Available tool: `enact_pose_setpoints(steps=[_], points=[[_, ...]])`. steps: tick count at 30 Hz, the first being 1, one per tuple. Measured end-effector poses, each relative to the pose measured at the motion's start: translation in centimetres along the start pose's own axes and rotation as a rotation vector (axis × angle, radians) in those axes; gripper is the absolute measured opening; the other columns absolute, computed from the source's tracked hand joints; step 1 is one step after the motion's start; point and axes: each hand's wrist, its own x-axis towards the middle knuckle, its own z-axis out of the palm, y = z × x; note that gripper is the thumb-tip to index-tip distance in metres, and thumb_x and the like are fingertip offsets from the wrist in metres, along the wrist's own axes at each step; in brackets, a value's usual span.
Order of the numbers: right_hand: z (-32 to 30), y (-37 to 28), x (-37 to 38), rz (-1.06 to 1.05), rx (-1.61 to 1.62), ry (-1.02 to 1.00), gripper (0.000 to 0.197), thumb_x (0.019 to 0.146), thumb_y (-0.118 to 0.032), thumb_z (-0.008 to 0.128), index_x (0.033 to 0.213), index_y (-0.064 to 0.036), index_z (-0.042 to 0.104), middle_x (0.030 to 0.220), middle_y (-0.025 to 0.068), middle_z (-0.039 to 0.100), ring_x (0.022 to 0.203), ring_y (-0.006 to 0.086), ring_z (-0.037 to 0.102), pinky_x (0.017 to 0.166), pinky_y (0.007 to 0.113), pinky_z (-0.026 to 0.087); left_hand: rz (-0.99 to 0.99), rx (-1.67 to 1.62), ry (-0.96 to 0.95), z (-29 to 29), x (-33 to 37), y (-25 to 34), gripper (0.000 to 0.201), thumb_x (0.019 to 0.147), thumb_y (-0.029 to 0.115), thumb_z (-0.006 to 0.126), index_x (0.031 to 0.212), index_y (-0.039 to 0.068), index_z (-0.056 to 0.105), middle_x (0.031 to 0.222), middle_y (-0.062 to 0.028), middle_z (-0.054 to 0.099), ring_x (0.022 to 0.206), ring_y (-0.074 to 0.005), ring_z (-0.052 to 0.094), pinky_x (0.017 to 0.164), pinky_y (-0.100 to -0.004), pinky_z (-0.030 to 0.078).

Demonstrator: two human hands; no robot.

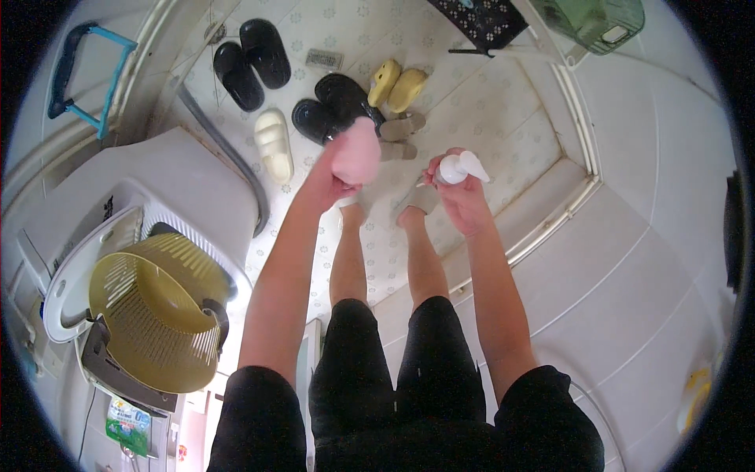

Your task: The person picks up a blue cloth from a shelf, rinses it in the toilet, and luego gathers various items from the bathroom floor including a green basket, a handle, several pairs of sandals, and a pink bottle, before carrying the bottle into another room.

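My left hand (340, 189) is closed around a smooth, rounded pink object (358, 153); its exact kind does not show. In my right hand (464, 206) is a white pump bottle (454, 168), seen from above. Its spout (474, 165) points to the right, and my fingers wrap round the body, which is mostly hidden below the pump head. Both hands are held apart in front of me above the tiled floor. Past my left hand, and partly covered by the pink object, lies a pair of black slippers (343, 96).
More footwear lies on the floor: black slippers (266, 53), a white slipper (274, 145), yellow clogs (406, 90) and beige slippers (403, 126). A washing machine (177, 169) at left carries a yellow-green basket (161, 322). A grey hose (228, 153) runs beside it. A green basket (602, 27) is at upper right.
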Motion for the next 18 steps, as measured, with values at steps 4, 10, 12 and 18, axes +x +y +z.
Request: enact_pose_setpoints(steps=[4, 10, 12, 18], points=[[4.8, -1.6, 1.2, -0.078, 0.001, -0.049, 0.025, 0.087, -0.003, 0.059, 0.11, -0.0104, 0.055, 0.101, 0.0109, 0.06, 0.101, 0.0252, 0.055, 0.092, 0.038, 0.043, 0.093, 0.342, 0.203, -1.0, -1.9, -0.4, 0.065, 0.084, 0.066, 0.057, 0.11, 0.007, 0.065, 0.094, -0.0056, 0.068, 0.074, -0.0154, 0.062, 0.065, -0.0277, 0.047], [6.9, -3.0, 3.4, -0.123, 0.364, -0.058, 0.041, 0.095, -0.046, 0.046, 0.101, -0.0078, 0.059, 0.089, 0.0108, 0.058, 0.092, 0.0272, 0.053, 0.098, 0.043, 0.036, 0.131, 0.281, 0.265, -2.4, -2.8, 0.0, 0.06, 0.087, 0.06, 0.059, 0.103, 0.003, 0.069, 0.087, -0.0071, 0.069, 0.074, -0.0156, 0.063, 0.068, -0.0287, 0.049], [7.5, -3.4, 4.6, -0.124, 0.475, -0.026, 0.048, 0.092, -0.051, 0.052, 0.091, -0.0036, 0.06, 0.086, 0.0094, 0.057, 0.086, 0.024, 0.051, 0.087, 0.04, 0.041, 0.177, 0.327, 0.28, -2.4, -3.4, 0.1, 0.059, 0.087, 0.059, 0.06, 0.104, 0.003, 0.068, 0.088, -0.0073, 0.068, 0.075, -0.0155, 0.063, 0.068, -0.0288, 0.049], [10.4, -2.8, 7.7, -0.364, 0.231, -0.024, 0.029, 0.086, -0.03, 0.059, 0.085, -0.0017, 0.059, 0.084, 0.0084, 0.056, 0.083, 0.0232, 0.052, 0.084, 0.037, 0.041, 0.253, 0.192, 0.28, -3.1, -5.1, -0.5, 0.058, 0.089, 0.057, 0.059, 0.109, 0.003, 0.065, 0.091, -0.0062, 0.067, 0.077, -0.0143, 0.062, 0.067, -0.028, 0.047]])
